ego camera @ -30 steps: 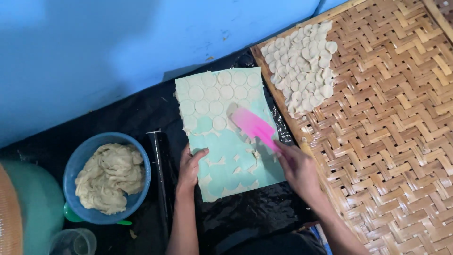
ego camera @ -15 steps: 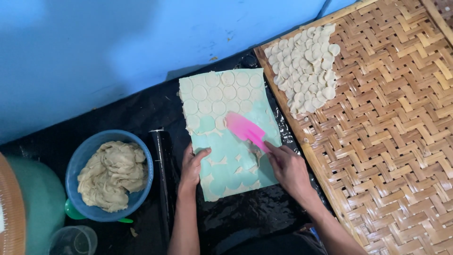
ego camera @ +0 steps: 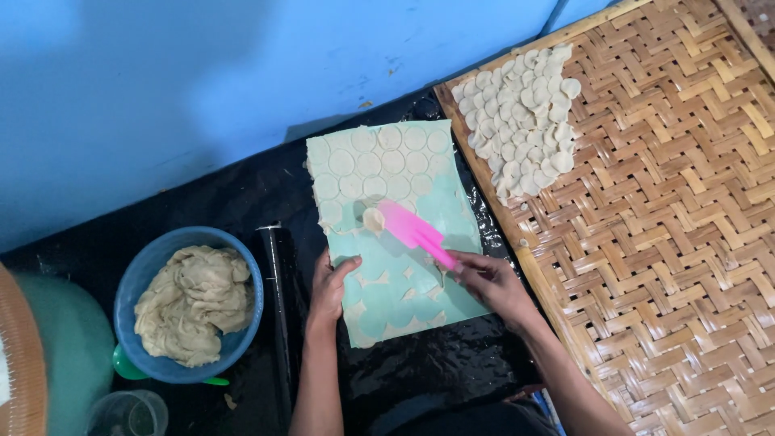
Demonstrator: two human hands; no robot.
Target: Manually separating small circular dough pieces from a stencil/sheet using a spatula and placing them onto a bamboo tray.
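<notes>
On pale green mat (ego camera: 408, 299): right hand (ego camera: 492, 282) gripping pink plastic spatula (ego camera: 412, 230) under round dough disc (ego camera: 374, 219); left hand (ego camera: 329, 287) open, pressing mat's left edge.

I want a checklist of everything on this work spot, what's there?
Surface: black plastic sheet over the floor.
Job's things: pale green mat carrying rolled dough with cut circles; pink flat spatula lifting one dough circle.
Clutter: blue bowl of dough; black rolling pin; clear cup.
Grippers: left hand presses the mat; right hand grips the spatula.
Cables: nothing seen.
Surroundings: blue wall; woven bamboo tray holding cut circles.
</notes>
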